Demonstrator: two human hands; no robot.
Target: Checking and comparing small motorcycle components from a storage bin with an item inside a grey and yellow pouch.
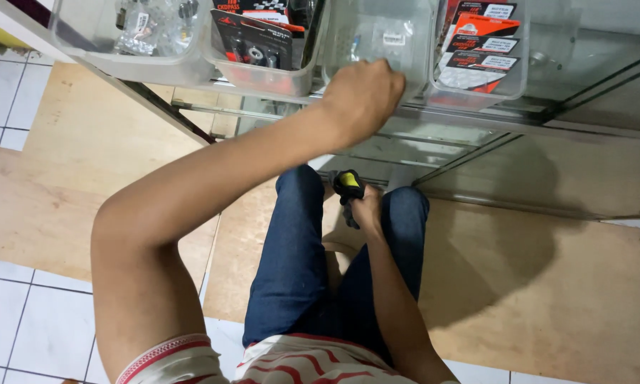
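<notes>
My left hand (pixel 363 96) reaches up to a clear plastic bin (pixel 377 35) on a glass shelf and grips its front edge with curled fingers. The bin holds small bagged parts. My right hand (pixel 366 210) hangs low between my knees and is closed around a small black and yellow tool (pixel 348 183). I am crouched in blue jeans over brown board on the floor.
Three more clear bins stand on the shelf: one with metal parts (pixel 149 32), one with black packaged items (pixel 263 46), one with orange and white packets (pixel 480 50). A glass cabinet frame (pixel 476 135) runs below. Brown board (pixel 533 284) and white tiles (pixel 43 320) cover the floor.
</notes>
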